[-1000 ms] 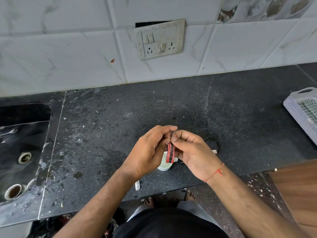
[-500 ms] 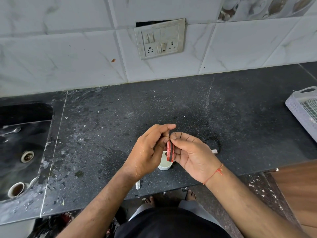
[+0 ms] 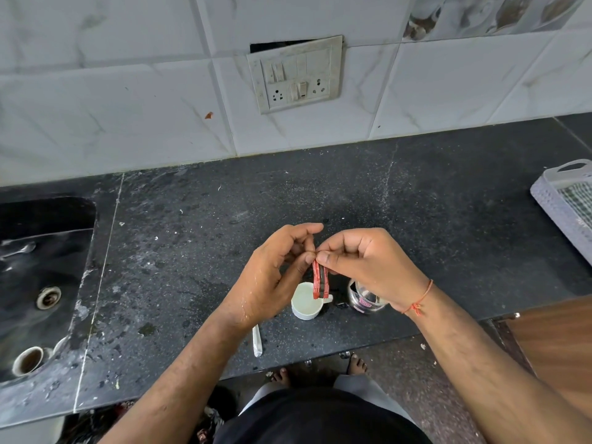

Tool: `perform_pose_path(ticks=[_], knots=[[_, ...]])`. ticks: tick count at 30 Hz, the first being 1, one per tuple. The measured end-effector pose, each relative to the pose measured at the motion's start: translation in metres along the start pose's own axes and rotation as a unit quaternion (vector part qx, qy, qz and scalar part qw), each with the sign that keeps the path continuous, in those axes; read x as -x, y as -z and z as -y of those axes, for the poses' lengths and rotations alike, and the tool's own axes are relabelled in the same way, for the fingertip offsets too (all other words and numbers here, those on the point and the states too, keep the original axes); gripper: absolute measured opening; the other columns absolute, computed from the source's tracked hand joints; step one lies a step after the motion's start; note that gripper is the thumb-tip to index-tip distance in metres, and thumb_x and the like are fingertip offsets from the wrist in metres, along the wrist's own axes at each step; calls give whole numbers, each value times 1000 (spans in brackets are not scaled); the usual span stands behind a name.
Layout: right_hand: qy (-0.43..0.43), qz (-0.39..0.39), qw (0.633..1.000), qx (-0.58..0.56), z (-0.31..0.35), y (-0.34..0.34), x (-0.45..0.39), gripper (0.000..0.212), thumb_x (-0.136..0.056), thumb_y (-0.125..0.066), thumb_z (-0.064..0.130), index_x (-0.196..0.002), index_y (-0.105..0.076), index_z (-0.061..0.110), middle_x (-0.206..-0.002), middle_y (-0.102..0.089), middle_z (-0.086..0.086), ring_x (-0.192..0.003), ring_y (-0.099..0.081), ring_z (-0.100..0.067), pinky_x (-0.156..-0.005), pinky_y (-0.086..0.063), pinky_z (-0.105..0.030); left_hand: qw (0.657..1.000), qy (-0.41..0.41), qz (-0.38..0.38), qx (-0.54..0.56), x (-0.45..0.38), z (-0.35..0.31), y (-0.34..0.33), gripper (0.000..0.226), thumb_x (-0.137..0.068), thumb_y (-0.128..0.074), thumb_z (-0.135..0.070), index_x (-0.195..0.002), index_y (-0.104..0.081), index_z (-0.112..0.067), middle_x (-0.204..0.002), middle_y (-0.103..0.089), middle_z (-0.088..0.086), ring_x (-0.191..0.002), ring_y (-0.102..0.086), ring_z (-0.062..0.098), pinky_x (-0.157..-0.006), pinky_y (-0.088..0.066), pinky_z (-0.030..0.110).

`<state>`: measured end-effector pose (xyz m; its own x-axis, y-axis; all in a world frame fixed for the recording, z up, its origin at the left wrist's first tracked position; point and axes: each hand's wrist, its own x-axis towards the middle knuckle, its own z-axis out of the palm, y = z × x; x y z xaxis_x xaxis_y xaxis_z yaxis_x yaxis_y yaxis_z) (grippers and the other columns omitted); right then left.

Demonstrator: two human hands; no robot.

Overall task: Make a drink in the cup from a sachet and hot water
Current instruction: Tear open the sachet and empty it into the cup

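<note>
A small red sachet (image 3: 320, 280) hangs upright over a white cup (image 3: 306, 307) that stands on the black counter (image 3: 192, 251) near its front edge. My left hand (image 3: 272, 277) and my right hand (image 3: 365, 267) both pinch the sachet's top edge with thumb and fingertips. Its lower end dangles just above the cup's rim. A small steel vessel (image 3: 365, 299) stands right of the cup, partly hidden under my right wrist. A spoon (image 3: 257, 342) lies on the counter in front of my left wrist.
A dark sink (image 3: 38, 283) is set into the counter at the left, with a brown-stained cup (image 3: 27, 360) at its near corner. A white plastic basket (image 3: 567, 206) stands at the right edge. A switch-and-socket plate (image 3: 296, 75) is on the tiled wall behind.
My right hand has turned and lifted off to the right, uncovering the steel vessel. Both hands still pinch the sachet's top above the cup.
</note>
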<state>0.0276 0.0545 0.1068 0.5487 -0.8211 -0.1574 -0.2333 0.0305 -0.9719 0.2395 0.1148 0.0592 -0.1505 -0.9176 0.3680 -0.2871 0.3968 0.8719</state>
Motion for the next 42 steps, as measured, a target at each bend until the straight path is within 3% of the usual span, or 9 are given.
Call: perform_pose_path(ticks=[5, 13, 20, 27, 30, 32, 34, 37, 42], knots=[[6, -5, 1000, -28, 3, -3, 1, 13, -96, -79, 8, -96, -86, 20, -94, -84, -3, -86, -75, -8, -81, -60, -22, 999, -12, -2, -32, -2, 1, 1, 37, -112, -57, -13, -148, -58, -21, -105, -62, -5, -92, -66, 28, -82, -59, 40], [-19, -53, 980, -190, 1, -22, 6, 13, -88, -80, 17, -98, -84, 11, -106, -78, -28, -93, -73, -24, -87, -64, -39, 998, 17, -48, 41, -6, -9, -7, 21, -116, -54, -31, -135, -62, -34, -101, -67, -13, -84, -68, 20, -78, -56, 32], [-9, -49, 971, -236, -5, -25, 7, 9, -90, -78, 18, -94, -85, 20, -96, -80, -9, -90, -74, -15, -81, -61, -29, 994, 19, -68, 86, -2, -19, -10, 20, -115, -55, -29, -133, -64, -32, -108, -70, -10, -93, -72, 24, -82, -63, 50], [35, -75, 987, -137, -20, -25, 2, 9, -97, -75, 11, -104, -81, 10, -89, -80, 0, -84, -73, -8, -79, -62, -25, 991, 46, -69, 101, 3, -7, -11, 21, -115, -56, -25, -135, -64, -22, -107, -69, -12, -93, -67, 14, -84, -58, 32], [-39, -75, 992, -98, -41, -30, 2, 8, -99, -76, 9, -99, -83, 13, -87, -80, -9, -83, -74, -20, -82, -67, -43, 987, 99, -74, 98, 23, 13, -20, 23, -112, -60, -19, -135, -61, -23, -98, -66, -3, -83, -66, 23, -75, -58, 41], [-101, -82, 989, -77, -56, -35, 2, 6, -97, -79, 12, -98, -84, 14, -85, -81, -13, -76, -73, -22, -69, -65, -40, 985, 135, -75, 77, 40, 27, -28, 28, -111, -63, -14, -137, -59, -24, -96, -67, 1, -78, -66, 29, -70, -57, 47], [-150, -82, 983, -63, -69, -42, 3, 4, -96, -81, 14, -97, -84, 14, -83, -81, -16, -68, -70, -21, -53, -55, -29, 984, 155, -73, 38, 56, 41, -36, 33, -110, -63, -10, -140, -58, -24, -94, -68, -5, -73, -64, 10, -68, -53, 28], [-201, -82, 975, -48, -84, -51, 0, 6, -93, -83, 19, -93, -85, 13, -82, -81, -17, -57, -64, -15, -44, -46, -24, 979, 194, -65, -2, 68, 54, -45, 35, -111, -60, -11, -143, -55, -26, -93, -66, -12, -75, -65, 6, -75, -49, 13], [-257, -96, 961, -35, -98, -59, -6, 8, -96, -78, 14, -90, -81, 9, -67, -76, -9, -47, -60, -10, -40, -43, -24, 960, 276, -37, 26, 76, 67, -53, 29, -111, -56, -12, -132, -57, -31, -103, -73, -6, -88, -72, 26, -80, -61, 45]])
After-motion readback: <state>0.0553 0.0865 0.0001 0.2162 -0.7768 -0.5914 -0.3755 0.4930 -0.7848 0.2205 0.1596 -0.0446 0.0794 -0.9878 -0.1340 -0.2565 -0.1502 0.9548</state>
